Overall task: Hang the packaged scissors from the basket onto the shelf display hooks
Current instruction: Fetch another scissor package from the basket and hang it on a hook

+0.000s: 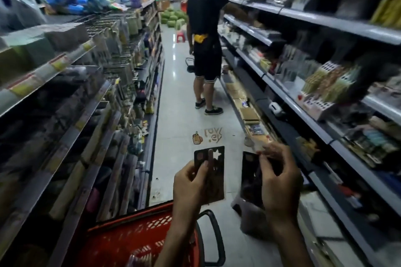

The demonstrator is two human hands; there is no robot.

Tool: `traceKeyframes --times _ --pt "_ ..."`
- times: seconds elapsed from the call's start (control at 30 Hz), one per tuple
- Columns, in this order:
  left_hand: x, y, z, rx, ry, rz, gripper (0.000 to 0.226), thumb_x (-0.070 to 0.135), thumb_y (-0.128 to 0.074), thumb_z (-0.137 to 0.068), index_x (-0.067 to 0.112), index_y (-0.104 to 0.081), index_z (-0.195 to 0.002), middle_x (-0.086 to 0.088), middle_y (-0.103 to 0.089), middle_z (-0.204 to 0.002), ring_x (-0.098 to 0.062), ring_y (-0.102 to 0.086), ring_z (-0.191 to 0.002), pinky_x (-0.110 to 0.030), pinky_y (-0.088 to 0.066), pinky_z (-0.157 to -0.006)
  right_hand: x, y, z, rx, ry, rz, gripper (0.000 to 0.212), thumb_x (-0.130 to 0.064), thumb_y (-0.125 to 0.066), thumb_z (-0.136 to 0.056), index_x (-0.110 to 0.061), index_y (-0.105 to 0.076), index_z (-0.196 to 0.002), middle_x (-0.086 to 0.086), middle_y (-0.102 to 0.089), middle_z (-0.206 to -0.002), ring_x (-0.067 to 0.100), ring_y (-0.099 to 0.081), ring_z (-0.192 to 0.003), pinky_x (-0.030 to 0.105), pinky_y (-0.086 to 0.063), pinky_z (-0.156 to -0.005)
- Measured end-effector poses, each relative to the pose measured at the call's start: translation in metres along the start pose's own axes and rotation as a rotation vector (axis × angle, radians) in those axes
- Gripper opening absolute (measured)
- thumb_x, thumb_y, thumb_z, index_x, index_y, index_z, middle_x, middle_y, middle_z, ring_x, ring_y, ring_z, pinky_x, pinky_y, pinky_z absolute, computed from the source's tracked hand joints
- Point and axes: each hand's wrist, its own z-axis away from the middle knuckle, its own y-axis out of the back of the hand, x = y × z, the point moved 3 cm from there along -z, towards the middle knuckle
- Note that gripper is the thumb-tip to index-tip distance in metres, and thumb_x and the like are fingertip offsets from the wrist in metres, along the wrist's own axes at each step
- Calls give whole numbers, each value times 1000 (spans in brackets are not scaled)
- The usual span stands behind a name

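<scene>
While the red basket (138,243) sits at lower centre, each hand grips one dark scissors pack upright — left hand (191,186) on the left pack (213,171), right hand (280,180) on the right pack (250,180) — fingers (269,169) closed across the fronts.

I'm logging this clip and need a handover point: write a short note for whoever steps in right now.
Left hand: grip on one dark scissors pack, held upright over the aisle floor.
Right hand: grip on a second dark pack, beside the first, not touching it.
Red basket: low in front, more stock inside, blurred.
Done: two packs taken out, as far as shows.
Left: hang both on the hooks; which hooks cannot be told from this blurred view. Another person stands further up the aisle.
</scene>
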Motion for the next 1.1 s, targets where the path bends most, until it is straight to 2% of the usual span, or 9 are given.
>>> traceKeyframes --times 0.1,0.27,0.33,0.43,0.6,0.73,0.83,1.03,1.1 --pt "0 -10 7 -64 43 28 18 18 -65 -102 18 -79 -91 1 -81 -83 -11 -77 -77 -25 -60 -61 2 32 11 123 -24 61 30 3 -61 -96 -23 -75 -103 -11 -74 -105 5 -68 -101 22 -53 -84" --pt "-18 -44 36 -267 114 40 17 16 -65 -102 17 -81 -95 -7 -82 -90 -37 -77 -95 -58 -63 -85 16 101 56 478 -176 177 28 1 -52 -97 -19 -65 -82 0 -59 -71 5 -51 -59 18 -38 -52" --pt "-32 -61 56 -359 171 70 17 16 -65 -102 14 -81 -100 -9 -82 -94 -38 -77 -97 -58 -62 -87 23 134 77 654 -259 156 24 -9 -45 -95 -13 -59 -76 4 -56 -72 3 -52 -61 17 -40 -55" --pt "-52 -90 88 -506 249 54 18 18 -66 -101 11 -82 -98 -11 -81 -95 -33 -77 -96 -54 -59 -89 38 189 107 817 -485 105 30 -32 -42 -94 -14 -56 -74 4 -53 -72 19 -51 -67 34 -38 -61" --pt "-62 -152 147 -758 273 16 33 29 -67 -100 -4 -72 -102 -28 -72 -96 -25 -67 -88 -42 -50 -80 23 276 150 895 -481 179 37 -37 -60 -103 -6 -55 -84 2 -56 -72 -3 -51 -54 29 -41 -60" --pt "-59 -202 211 -976 249 -30 24 28 -65 -101 8 -77 -93 -18 -75 -92 -19 -68 -81 -33 -51 -73 17 350 188 1014 -478 156 30 -9 -67 -96 -5 -42 -80 6 -45 -76 9 -40 -59 30 -36 -62" --pt "-61 -235 269 -1126 277 -39 25 28 -63 -102 7 -77 -100 -18 -76 -97 -34 -72 -88 -44 -53 -81 10 407 220 1157 -472 139 33 2 -61 -93 -17 -41 -74 0 -42 -71 6 -38 -55 29 -34 -59" --pt "-62 -303 411 -1408 268 -76 34 36 -62 -99 5 -75 -104 -19 -76 -100 -44 -69 -98 -58 -55 -88 3 524 289 1192 -461 203 31 -3 -69 -93 0 -41 -81 31 -45 -81 27 -48 -73 29 -43 -63" --pt "-63 -323 462 -1493 238 -88 38 37 -63 -100 0 -72 -103 -23 -74 -99 -43 -67 -89 -57 -54 -82 -3 559 314 1208 -414 205 34 -5 -71 -95 7 -42 -82 29 -51 -80 23 -53 -76 26 -46 -67"
